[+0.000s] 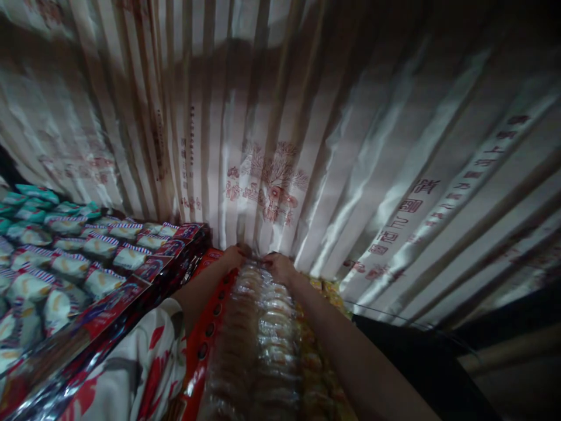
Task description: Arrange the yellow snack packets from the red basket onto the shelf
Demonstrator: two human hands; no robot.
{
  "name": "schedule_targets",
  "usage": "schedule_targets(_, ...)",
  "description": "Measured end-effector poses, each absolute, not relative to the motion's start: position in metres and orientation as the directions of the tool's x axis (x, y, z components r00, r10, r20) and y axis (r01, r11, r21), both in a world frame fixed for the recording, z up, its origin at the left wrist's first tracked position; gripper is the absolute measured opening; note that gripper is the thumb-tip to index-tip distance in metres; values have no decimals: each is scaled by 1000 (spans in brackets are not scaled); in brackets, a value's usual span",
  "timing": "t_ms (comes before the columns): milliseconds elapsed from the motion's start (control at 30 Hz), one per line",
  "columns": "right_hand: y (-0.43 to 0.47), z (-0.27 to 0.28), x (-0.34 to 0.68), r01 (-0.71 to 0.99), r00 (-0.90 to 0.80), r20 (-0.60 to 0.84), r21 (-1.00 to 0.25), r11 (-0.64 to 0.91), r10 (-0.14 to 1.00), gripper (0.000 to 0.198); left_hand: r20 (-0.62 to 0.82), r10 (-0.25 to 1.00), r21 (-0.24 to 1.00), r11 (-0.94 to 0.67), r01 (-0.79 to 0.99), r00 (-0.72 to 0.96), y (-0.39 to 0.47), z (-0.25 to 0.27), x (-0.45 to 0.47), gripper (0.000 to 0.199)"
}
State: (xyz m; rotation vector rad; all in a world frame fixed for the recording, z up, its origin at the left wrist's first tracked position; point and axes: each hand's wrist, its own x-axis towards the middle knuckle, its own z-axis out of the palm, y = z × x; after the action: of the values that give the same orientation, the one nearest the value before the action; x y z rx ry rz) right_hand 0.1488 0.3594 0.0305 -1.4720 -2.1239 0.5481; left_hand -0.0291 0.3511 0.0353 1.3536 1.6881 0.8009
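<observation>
Two long rows of clear-wrapped rounded items (pixel 277 333), which look like baked goods, run away from me. My left hand (pixel 234 257) is at the far end of the left row, its fingers closed on the clear plastic wrapping (pixel 253 264). Opposite it, my right hand (pixel 279 267) has its fingers curled over the far end of the right row, also closed at the wrapping. A small gap separates the two hands. Dim light hides the exact fingertip contact. Along the left row stands a red printed box edge (pixel 214 316).
To the left is a display box (pixel 144 272) of small striped packets (pixel 70 263), with green packets (pixel 33 199) behind. Yellow packets (pixel 314 356) lie right of the rows. A pleated printed curtain (pixel 272 117) hangs directly beyond my hands. A dark surface (pixel 421 362) is at right.
</observation>
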Motion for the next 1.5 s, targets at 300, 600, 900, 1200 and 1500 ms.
schedule_targets(300, 363, 23, 147, 743, -284, 126, -598, 301, 951, 16, -222, 969, 896, 246, 370, -106, 349, 27, -27, 16)
schedule_targets(600, 359, 25, 144, 806, -259, 134, -515, 291, 957, 15, -155, 981, 914, 188, 358, -120, 343, 27, -33, 24)
schedule_targets(900, 355, 29, 141, 829, -229, 120, -496, 258, 966, 15, -202, 976, 901, 153, 405, 81, 331, 38, -43, 7)
schedule_targets(1200, 352, 31, 143, 747, -249, 165, -595, 298, 954, 13, -129, 991, 874, 124, 469, -23, 337, 18, -38, 10)
schedule_targets(1500, 345, 33, 144, 680, -348, 171, -631, 374, 922, 14, -57, 997, 837, 73, 543, -47, 340, 8, -37, 14)
